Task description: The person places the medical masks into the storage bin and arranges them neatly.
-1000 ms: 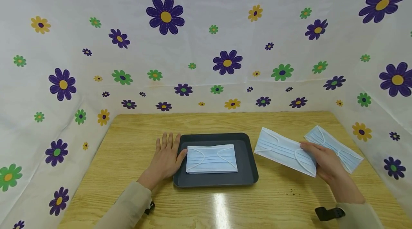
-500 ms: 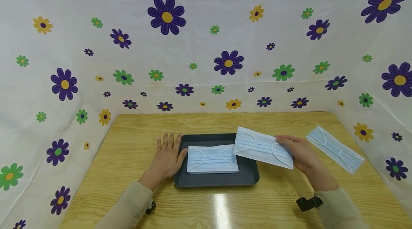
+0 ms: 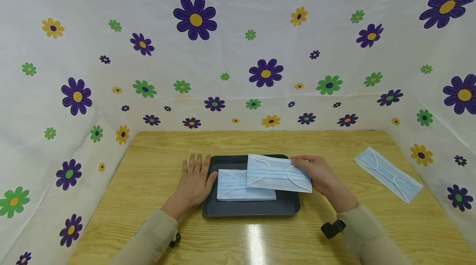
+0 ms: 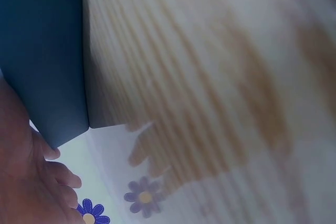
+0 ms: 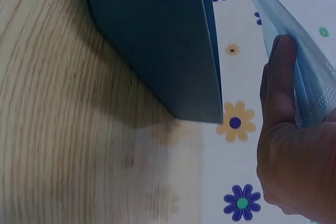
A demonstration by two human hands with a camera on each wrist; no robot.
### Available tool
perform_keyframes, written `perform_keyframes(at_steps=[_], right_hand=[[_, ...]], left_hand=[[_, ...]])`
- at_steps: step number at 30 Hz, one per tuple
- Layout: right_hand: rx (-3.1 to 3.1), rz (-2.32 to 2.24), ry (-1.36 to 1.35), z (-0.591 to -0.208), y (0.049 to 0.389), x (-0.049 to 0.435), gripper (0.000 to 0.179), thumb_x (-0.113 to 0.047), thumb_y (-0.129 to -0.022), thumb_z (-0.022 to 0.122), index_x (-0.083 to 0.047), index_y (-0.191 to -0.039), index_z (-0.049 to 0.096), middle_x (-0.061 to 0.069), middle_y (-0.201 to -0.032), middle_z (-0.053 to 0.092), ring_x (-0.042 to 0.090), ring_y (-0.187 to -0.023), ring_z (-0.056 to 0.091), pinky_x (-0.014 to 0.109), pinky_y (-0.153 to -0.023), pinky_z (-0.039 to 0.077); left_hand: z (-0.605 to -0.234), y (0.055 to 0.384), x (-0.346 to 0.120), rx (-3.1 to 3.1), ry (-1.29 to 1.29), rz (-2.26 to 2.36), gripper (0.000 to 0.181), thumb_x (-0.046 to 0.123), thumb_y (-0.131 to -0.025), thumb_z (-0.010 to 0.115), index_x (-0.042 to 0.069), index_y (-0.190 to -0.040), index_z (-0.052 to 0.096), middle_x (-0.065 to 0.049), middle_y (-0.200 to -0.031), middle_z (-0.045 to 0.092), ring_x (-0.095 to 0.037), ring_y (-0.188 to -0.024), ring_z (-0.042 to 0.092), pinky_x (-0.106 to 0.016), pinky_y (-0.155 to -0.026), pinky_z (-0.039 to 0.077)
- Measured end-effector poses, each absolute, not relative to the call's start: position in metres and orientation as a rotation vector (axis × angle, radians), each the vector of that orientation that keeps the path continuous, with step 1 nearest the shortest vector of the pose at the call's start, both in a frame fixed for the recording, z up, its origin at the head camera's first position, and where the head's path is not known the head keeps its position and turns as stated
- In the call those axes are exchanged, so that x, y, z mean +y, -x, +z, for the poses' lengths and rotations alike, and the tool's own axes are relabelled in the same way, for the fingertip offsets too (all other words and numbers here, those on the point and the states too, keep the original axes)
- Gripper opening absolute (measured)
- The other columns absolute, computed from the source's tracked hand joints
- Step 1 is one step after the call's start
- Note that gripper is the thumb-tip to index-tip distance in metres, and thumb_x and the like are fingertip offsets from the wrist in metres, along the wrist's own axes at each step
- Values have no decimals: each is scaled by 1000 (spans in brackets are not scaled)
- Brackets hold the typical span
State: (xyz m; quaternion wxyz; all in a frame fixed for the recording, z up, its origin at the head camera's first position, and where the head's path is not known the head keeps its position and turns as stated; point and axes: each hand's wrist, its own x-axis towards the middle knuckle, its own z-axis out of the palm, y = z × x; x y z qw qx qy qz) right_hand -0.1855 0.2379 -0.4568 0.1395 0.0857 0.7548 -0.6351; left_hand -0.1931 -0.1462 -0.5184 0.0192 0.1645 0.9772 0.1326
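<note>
My right hand (image 3: 320, 176) pinches the right end of a pale blue face mask (image 3: 279, 174), thumb on top and fingers beneath. In the head view this mask overlaps the right part of the mask stack (image 3: 231, 186) lying in a dark grey tray (image 3: 251, 210). The right wrist view shows the held mask (image 5: 310, 77) above the level of the tray's rim, with fingers under it. My left hand (image 3: 194, 182) lies at the tray's left edge, fingers spread and straight, thumb at the rim. From the left wrist, the tray's outer wall (image 4: 44, 51) shows beside that hand.
Another face mask (image 3: 388, 175) lies slanted on the wooden table (image 3: 167, 240) at the far right. White cloth with printed flowers (image 3: 230, 50) encloses the table at the back and both sides. Dark straps sit at both wrists.
My right hand has carried the mask leftward from beside the table mask to over the tray. The left hand stays at the tray's left edge; the tray and the other masks have not moved.
</note>
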Motion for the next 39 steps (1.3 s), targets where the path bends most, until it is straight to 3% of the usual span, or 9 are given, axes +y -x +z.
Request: perform_keyframes(at_steps=[18,25,39], right_hand=[[2172,-1806,-212,-467,198,191,36,-15,-102,66,9,-129,70,25,-136,67,16,-103,66,26,-87,56],[2172,-1813,-201,-471,201,178,34,-13,-100,68,9,-125,72,25,-130,69,15,-97,66,26,-82,57],[2208,-1770,-159,-476,205,157,29,-10,-99,68,10,-119,75,29,-135,66,15,-97,66,26,-80,57]], left_hand=[[-518,193,-145,3068,-505,429,70,48,-114,35,6,-168,23,-33,-170,21,-51,-161,10,-70,-128,8],[-516,192,-145,3062,-515,416,69,47,-114,34,5,-168,22,-33,-170,20,-51,-161,10,-71,-128,8],[-516,192,-145,3056,-519,400,70,47,-114,34,4,-168,22,-32,-171,20,-51,-162,10,-71,-128,8]])
